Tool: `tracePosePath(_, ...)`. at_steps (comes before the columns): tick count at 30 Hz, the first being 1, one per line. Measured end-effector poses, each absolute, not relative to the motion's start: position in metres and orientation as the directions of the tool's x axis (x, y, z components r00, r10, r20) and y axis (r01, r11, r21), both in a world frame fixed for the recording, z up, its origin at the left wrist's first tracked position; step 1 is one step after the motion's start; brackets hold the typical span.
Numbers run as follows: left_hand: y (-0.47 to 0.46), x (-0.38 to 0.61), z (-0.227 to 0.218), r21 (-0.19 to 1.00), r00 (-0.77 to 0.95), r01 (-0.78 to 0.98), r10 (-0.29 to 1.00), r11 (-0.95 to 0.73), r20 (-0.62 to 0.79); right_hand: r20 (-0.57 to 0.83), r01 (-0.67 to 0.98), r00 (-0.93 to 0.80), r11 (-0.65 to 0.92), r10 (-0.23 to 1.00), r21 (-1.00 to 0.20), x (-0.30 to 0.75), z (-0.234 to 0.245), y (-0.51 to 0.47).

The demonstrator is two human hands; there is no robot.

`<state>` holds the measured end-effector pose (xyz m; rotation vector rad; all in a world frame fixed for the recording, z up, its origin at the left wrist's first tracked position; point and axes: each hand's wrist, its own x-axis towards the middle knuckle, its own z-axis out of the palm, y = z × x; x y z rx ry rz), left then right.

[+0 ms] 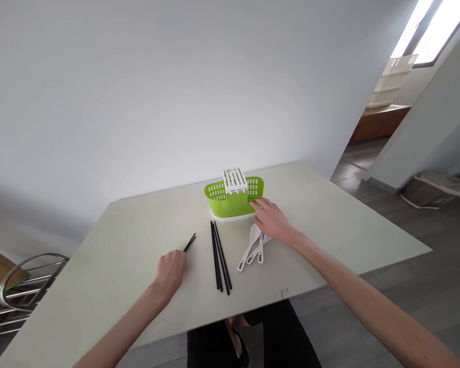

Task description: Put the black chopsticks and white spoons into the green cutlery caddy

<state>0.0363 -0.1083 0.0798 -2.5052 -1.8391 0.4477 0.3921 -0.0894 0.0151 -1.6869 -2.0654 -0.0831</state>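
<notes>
Several black chopsticks (190, 243) are clutched in my left hand (171, 271), which is closed in a fist above the table; two thin tips stick out toward the far side. Toward the wall stands a green cutlery basket (230, 207) with a white base and a white slatted piece (235, 180) across its middle. My right hand (271, 217) rests at the basket's right front, fingers stretched out and touching it, thumb apart. Beneath that hand lie three white spoons (250, 249), partly covered by it. More black chopsticks (220, 258) lie side by side between my hands.
The pale table (138, 225) meets the wall at its far edge. A metal-framed chair or rack (30, 281) stands at the left. Beyond the table's right side, a lined bin (433, 190) sits on the floor. My legs are under the near edge.
</notes>
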Motion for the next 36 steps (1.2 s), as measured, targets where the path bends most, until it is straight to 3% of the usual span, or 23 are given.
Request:
tracePosePath(3,-0.107,0.038,0.087,-0.311,0.262,0.883,0.917,-0.353,-0.300,0.380,0.934,-0.134,0.245,0.915,-0.259,0.396,0.016,-0.096)
tracePosePath(9,-0.094,0.033,0.113,-0.287,0.265,0.897,0.928,-0.337,-0.261,0.398,0.886,-0.124,0.282,0.909,-0.368,0.401,0.022,-0.107)
tracePosePath(13,-0.079,0.029,0.148,0.035,0.326,0.945,0.940,-0.324,-0.103,0.566,0.811,0.032,0.310,0.824,-0.497,0.415,0.020,-0.123)
tracePosePath(16,-0.073,0.035,0.181,0.261,0.315,0.913,0.948,-0.314,0.037,0.615,0.770,0.200,0.266,0.763,-0.580,0.440,0.008,-0.135)
tracePosePath(21,-0.064,0.070,0.225,0.548,0.152,0.796,0.962,-0.256,0.228,0.483,0.645,0.468,0.088,0.740,-0.759,0.478,-0.031,-0.146)
tracePosePath(25,-0.031,0.099,0.233,0.753,0.069,0.558,0.924,-0.347,0.375,0.343,0.533,0.575,-0.022,0.743,-0.846,0.480,-0.055,-0.149)
tracePosePath(29,0.013,0.126,0.218,0.802,0.071,0.376,0.877,-0.465,0.475,0.324,0.519,0.554,-0.014,0.767,-0.855,0.474,-0.061,-0.148)
tracePosePath(36,0.052,0.160,0.175,0.779,0.187,0.457,0.903,-0.429,0.387,0.353,0.550,0.534,0.002,0.768,-0.835,0.476,-0.061,-0.146)
